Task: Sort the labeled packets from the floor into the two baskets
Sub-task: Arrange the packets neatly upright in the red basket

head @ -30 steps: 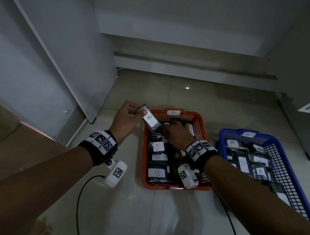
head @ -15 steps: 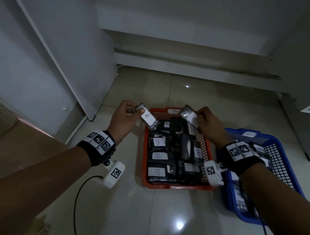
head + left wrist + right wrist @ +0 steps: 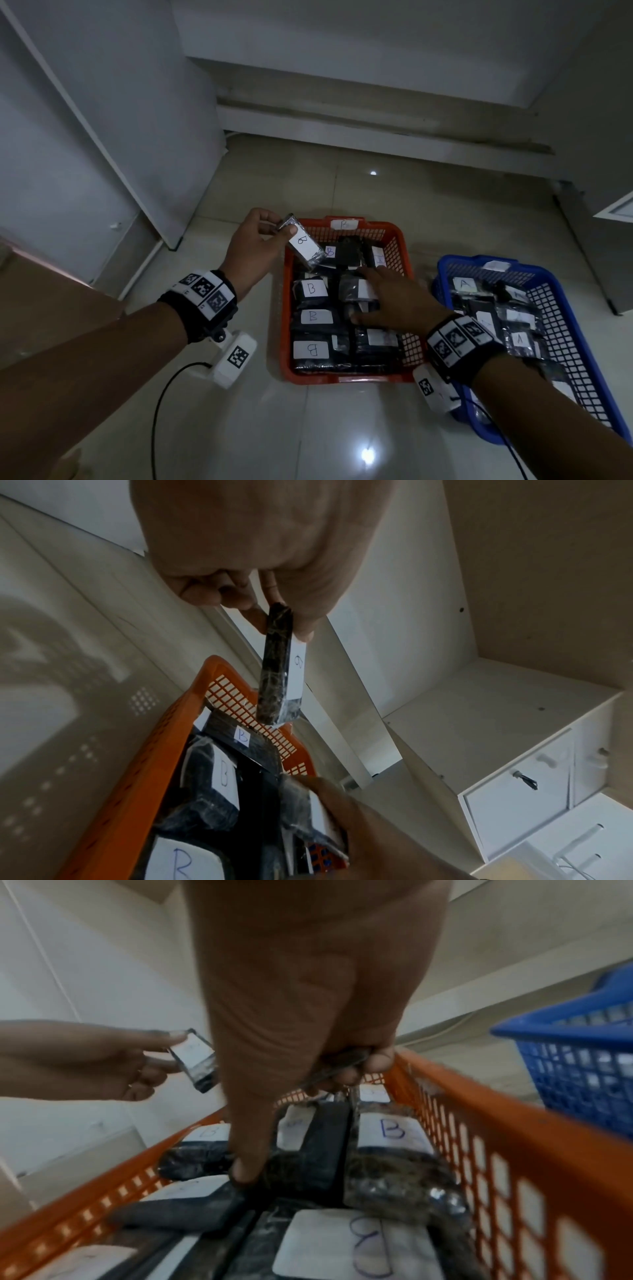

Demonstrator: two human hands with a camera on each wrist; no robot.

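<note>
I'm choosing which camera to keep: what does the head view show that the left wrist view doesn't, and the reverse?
Only the head view shows the blue basket of A packets and both wristbands. Only the left wrist view shows the white drawers and the held packet edge-on in the left hand grip. Both show the orange basket, its B packets, and the right hand over them.

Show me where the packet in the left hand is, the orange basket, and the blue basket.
held packet (image 3: pixel 303 244), head view, on its white B label.
orange basket (image 3: pixel 286 342), head view, left wall.
blue basket (image 3: pixel 561 318), head view, right mesh wall.
</note>
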